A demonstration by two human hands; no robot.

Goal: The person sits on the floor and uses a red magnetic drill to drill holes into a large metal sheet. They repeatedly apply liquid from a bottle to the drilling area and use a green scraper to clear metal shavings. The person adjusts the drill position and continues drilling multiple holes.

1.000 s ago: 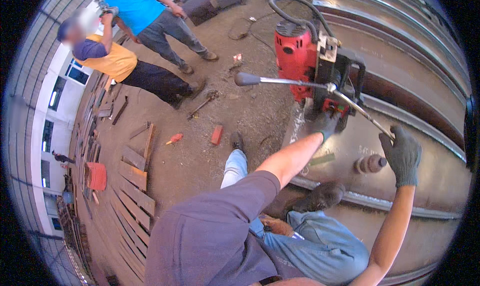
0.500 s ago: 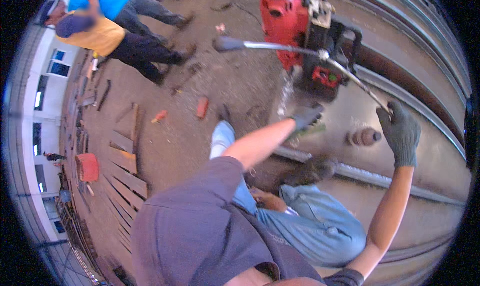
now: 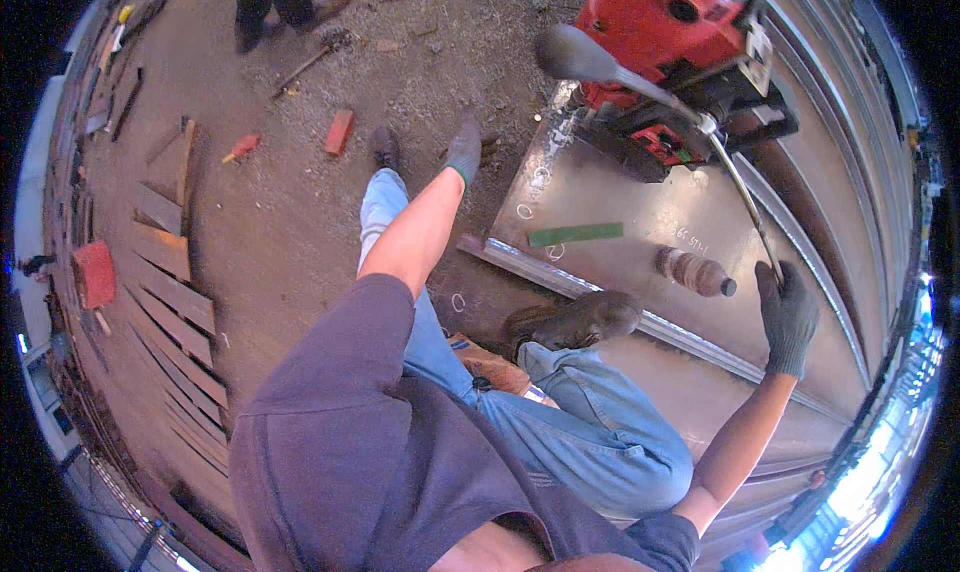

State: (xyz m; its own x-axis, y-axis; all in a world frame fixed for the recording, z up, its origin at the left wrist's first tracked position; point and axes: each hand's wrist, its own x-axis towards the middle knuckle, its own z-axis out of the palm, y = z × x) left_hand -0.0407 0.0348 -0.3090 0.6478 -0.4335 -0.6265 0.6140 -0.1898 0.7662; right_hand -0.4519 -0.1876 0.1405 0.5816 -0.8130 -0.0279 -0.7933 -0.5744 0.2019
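Note:
My right hand (image 3: pixel 788 317), in a dark knitted glove, is closed around the lower end of a metal feed lever (image 3: pixel 738 177). This lever crosses the front of a red and black drilling machine (image 3: pixel 650 32), and its other end carries a dark rounded grip (image 3: pixel 580 54). My left hand (image 3: pixel 466 154), also gloved and slightly blurred, hangs over the floor left of the steel plate (image 3: pixel 590 192) with fingers stretched out, apparently holding nothing. A green strip (image 3: pixel 576 234) and a bottle (image 3: pixel 694 271) lie on the plate near my right hand.
My boot (image 3: pixel 575 322) rests by the plate's raised bright edge (image 3: pixel 540 270). Long steel beams (image 3: pixel 830 102) run along the right. On the floor lie a red block (image 3: pixel 340 132), an orange-red piece (image 3: pixel 242 148), a red container (image 3: pixel 95 274) and several metal strips (image 3: pixel 180 317). Someone's legs (image 3: pixel 272 2) stand at the far left.
My left hand has moved left from over the green strip, out past the plate's edge, uncovering the strip. My right hand stays on the lever. The whole view has shifted.

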